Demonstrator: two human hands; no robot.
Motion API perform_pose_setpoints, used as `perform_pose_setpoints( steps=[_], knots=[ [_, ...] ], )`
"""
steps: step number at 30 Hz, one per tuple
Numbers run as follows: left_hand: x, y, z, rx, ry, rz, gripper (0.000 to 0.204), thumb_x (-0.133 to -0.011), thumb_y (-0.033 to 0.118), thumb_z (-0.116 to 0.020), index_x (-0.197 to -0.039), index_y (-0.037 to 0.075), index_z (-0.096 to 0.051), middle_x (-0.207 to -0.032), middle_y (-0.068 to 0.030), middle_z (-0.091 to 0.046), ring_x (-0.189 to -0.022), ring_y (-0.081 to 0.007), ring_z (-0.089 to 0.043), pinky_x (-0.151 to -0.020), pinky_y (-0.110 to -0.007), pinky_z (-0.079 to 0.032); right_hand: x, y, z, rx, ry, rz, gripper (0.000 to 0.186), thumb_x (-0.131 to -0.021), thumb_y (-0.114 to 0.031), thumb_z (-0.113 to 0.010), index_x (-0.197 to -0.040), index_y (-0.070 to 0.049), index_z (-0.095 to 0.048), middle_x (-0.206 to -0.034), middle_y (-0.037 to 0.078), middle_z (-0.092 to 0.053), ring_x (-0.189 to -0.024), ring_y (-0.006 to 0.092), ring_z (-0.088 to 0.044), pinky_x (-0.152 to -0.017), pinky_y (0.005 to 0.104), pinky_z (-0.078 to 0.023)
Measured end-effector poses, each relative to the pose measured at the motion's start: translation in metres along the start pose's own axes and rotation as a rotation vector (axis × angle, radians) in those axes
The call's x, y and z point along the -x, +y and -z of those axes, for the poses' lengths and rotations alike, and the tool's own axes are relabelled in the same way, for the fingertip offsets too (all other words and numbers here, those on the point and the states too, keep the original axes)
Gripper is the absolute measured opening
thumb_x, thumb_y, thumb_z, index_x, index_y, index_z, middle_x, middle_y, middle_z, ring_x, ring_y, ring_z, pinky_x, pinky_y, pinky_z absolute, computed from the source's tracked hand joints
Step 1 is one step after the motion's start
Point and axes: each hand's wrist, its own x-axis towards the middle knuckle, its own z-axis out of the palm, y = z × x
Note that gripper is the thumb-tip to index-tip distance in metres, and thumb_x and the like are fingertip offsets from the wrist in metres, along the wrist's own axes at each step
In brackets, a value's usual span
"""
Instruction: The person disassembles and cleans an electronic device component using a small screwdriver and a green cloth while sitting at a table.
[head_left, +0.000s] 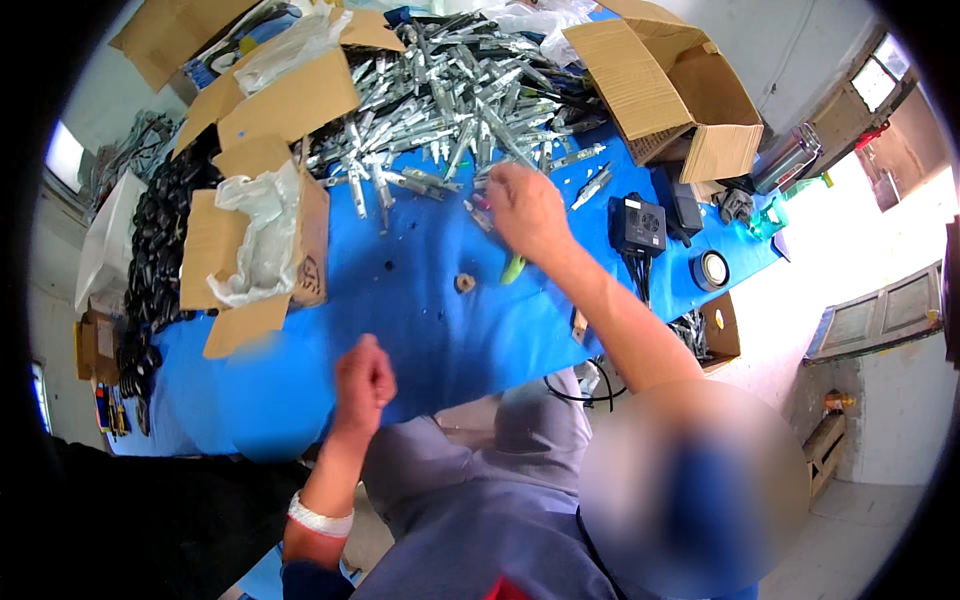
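Note:
My right hand (530, 212) reaches over the blue-covered table to the near edge of a large heap of slim silver-grey metal parts (440, 95). Its fingers are curled together, and whatever they hold is hidden. Beside the fingertips lies a loose silver part (478, 215), with a small pinkish-red piece (481, 201) next to it. A green, handle-like thing (513, 268) shows just under the right wrist. My left hand (365, 385) is closed above the table's front edge, apart from the parts; I cannot make out anything in it.
An open carton (312, 240) with a clear plastic bag stands left, beside bundled black items (158, 240). Another open carton (640, 90) tilts at back right. A black box-shaped device (637, 225) with cables and a round tin (710, 270) sit right. A small brown ring (464, 283) lies mid-table.

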Motion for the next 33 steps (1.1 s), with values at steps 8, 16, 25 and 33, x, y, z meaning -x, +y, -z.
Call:
perform_pose_setpoints(
  steps=[8, 16, 25, 33],
  knots=[
    [-0.085, -0.015, -0.088, -0.520, -0.238, -0.367, 0.032, -0.088, 0.018, -0.058, -0.062, 0.001, -0.048, -0.051, 0.0022, -0.041, -0.048, -0.0037, -0.035, -0.044, -0.024, -0.029, -0.079, 0.082, -0.011, 0.334, 0.170, 0.022, 0.020, -0.078, -0.013, -0.055, -0.090, 0.004, -0.052, -0.094, 0.023, -0.058, -0.089, 0.0413, -0.055, -0.079, 0.0485, -0.044],
    [-0.093, -0.011, -0.075, -0.475, -0.303, -0.335, 0.032, -0.083, 0.018, -0.061, -0.060, 0.005, -0.044, -0.050, 0.0033, -0.038, -0.048, -0.0038, -0.033, -0.044, -0.025, -0.026, -0.134, 0.074, -0.060, 0.072, -0.005, -0.259, 0.041, -0.073, -0.019, -0.059, -0.106, 0.003, -0.047, -0.105, 0.026, -0.055, -0.097, 0.0421, -0.053, -0.085, 0.0480, -0.044],
    [-0.095, -0.019, -0.061, -0.334, -0.339, -0.206, 0.023, -0.079, 0.013, -0.062, -0.062, 0.005, -0.049, -0.053, 0.0047, -0.045, -0.050, -0.0018, -0.039, -0.045, -0.021, -0.030, -0.129, 0.062, -0.092, 0.143, 0.054, 0.105, 0.036, -0.070, -0.011, -0.061, -0.103, 0.004, -0.054, -0.115, 0.036, -0.047, -0.109, 0.0464, -0.046, -0.092, 0.0461, -0.042],
    [-0.095, -0.021, -0.052, -0.073, -0.349, 0.008, 0.018, -0.081, 0.007, -0.056, -0.065, 0.005, -0.050, -0.055, 0.0046, -0.046, -0.050, -0.0017, -0.040, -0.045, -0.019, -0.030, -0.150, 0.144, -0.010, 0.549, 0.116, -0.399, 0.030, -0.079, -0.014, -0.051, -0.107, -0.006, -0.059, -0.102, 0.021, -0.062, -0.094, 0.0398, -0.058, -0.083, 0.0463, -0.046]
  ],
)
